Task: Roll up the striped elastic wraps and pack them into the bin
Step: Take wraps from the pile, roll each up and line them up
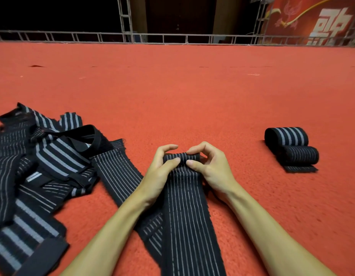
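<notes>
Black elastic wrap with thin white stripes (189, 212) runs between both forearms, its far end curled into a small tight roll (181, 157). The left hand (162, 172) pinches the roll's left end, thumb on the near side and fingers arched over the top. The right hand (210, 166) mirrors it on the right end, fingers bent over the far side. The thumb tips sit close together, and both forearms angle inward.

The unrolled length lies flat on the red carpet floor (192, 96) toward six o'clock. At nine o'clock a heap of loose black striped wraps (39, 166) sprawls beside the left forearm. At three o'clock, well apart, a rolled wrap with broad grey stripes (287, 136) touches a rolled wrap with thin white stripes (301, 155) lying nearer the person. Far off at twelve o'clock a metal truss rail (172, 37) edges the carpet, with a red banner (322, 20) at one o'clock.
</notes>
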Tool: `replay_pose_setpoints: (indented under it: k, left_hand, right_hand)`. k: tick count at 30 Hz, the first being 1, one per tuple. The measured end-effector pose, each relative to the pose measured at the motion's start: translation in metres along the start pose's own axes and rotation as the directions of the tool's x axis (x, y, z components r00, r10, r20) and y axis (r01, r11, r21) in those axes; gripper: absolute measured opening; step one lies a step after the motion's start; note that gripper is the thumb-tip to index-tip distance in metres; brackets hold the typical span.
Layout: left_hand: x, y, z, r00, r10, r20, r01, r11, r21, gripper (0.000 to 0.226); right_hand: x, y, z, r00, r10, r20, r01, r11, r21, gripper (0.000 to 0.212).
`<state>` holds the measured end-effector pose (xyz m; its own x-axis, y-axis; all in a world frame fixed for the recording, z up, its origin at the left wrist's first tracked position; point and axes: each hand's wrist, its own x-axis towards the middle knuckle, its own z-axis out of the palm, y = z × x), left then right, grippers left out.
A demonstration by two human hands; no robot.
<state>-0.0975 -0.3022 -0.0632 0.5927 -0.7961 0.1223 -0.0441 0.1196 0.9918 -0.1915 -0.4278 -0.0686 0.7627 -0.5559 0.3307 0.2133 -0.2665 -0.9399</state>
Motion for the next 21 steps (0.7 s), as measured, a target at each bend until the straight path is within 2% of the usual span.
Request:
replay_pose_setpoints:
  k: [1, 4, 6, 9, 12, 17, 19, 21]
  left_hand:
    - [0.0, 0.0, 0.001, 1.0, -0.006, -0.006, 0.006, 1.0, 0.003, 0.023]
    - [0.002, -0.003, 0.001, 0.999, -0.002, -0.046, 0.007, 0.994, 0.109, 0.033]
    - [0.003, -0.004, 0.001, 0.997, 0.009, -0.083, 0.003, 0.99, 0.141, 0.025]
    - [0.001, -0.002, 0.0, 0.995, 0.012, -0.103, -0.004, 0.997, 0.076, 0.016]
    - [-0.001, 0.0, 0.0, 0.994, 0.019, -0.105, -0.014, 0.999, 0.045, 0.018]
    - [-0.004, 0.004, 0.0, 0.993, 0.055, -0.1, -0.053, 0.998, 0.026, 0.033]
    - [-0.005, 0.006, -0.001, 0.991, 0.06, -0.123, -0.062, 0.998, -0.01, 0.038]
    - [-0.006, 0.007, -0.002, 0.989, 0.068, -0.131, -0.07, 0.997, -0.009, 0.042]
  right_hand:
    - [0.0, 0.001, -0.001, 1.0, -0.019, 0.0, 0.019, 0.999, 0.026, 0.026]
    - [0.001, 0.004, -0.003, 0.999, -0.041, 0.009, 0.04, 0.996, 0.076, 0.02]
    - [0.002, 0.006, -0.002, 0.999, -0.032, 0.008, 0.031, 0.997, 0.071, 0.02]
    - [0.0, 0.003, -0.001, 0.999, -0.01, 0.033, 0.007, 0.996, 0.088, 0.016]
    - [-0.002, -0.002, 0.001, 0.998, 0.021, 0.057, -0.031, 0.983, 0.181, 0.004]
    - [-0.001, 0.0, 0.004, 0.995, 0.096, -0.029, -0.095, 0.995, 0.008, 0.011]
    - [-0.002, 0.0, 0.006, 0.99, 0.14, -0.001, -0.14, 0.989, -0.048, 0.014]
    - [-0.003, -0.002, 0.007, 0.986, 0.165, 0.038, -0.165, 0.986, 0.003, 0.011]
